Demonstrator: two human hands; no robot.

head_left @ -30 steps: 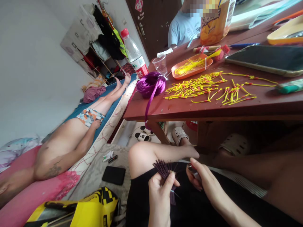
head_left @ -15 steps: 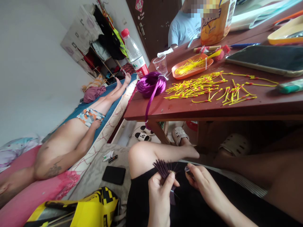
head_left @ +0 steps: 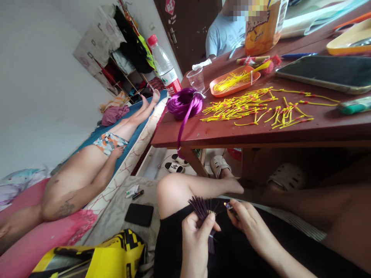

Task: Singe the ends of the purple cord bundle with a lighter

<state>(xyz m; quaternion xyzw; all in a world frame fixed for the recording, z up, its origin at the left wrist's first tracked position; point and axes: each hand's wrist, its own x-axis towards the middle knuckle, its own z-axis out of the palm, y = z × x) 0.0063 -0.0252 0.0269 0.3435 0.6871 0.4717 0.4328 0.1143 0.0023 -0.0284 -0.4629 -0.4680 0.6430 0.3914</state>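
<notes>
Over my lap, my left hand (head_left: pixel 199 231) pinches a bundle of dark purple cords (head_left: pixel 199 208). Their tips fan out above the fingers, and a pale tie wraps the bundle's lower end below the thumb. My right hand (head_left: pixel 246 218) is closed around a lighter (head_left: pixel 228 207), its body mostly hidden by the fingers. A small flame (head_left: pixel 225 204) burns at its metal top, a little to the right of the cord tips and apart from them. On the table, a coil of bright purple cord (head_left: pixel 185 104) hangs one strand over the edge.
Knotted yellow cords (head_left: pixel 237 106) lie on the red-brown table (head_left: pixel 174 135), with an orange dish (head_left: pixel 217 92), a plastic bottle (head_left: pixel 165 65), a cup (head_left: pixel 197 79) and a large phone (head_left: pixel 327 73). A person (head_left: pixel 84 166) lies on the bed at left; another (head_left: pixel 226 36) sits behind the table.
The lighter in my right hand now shows a flame, where none was visible before. My right hand has shifted slightly left, and my left hand keeps its grip on the cords.
</notes>
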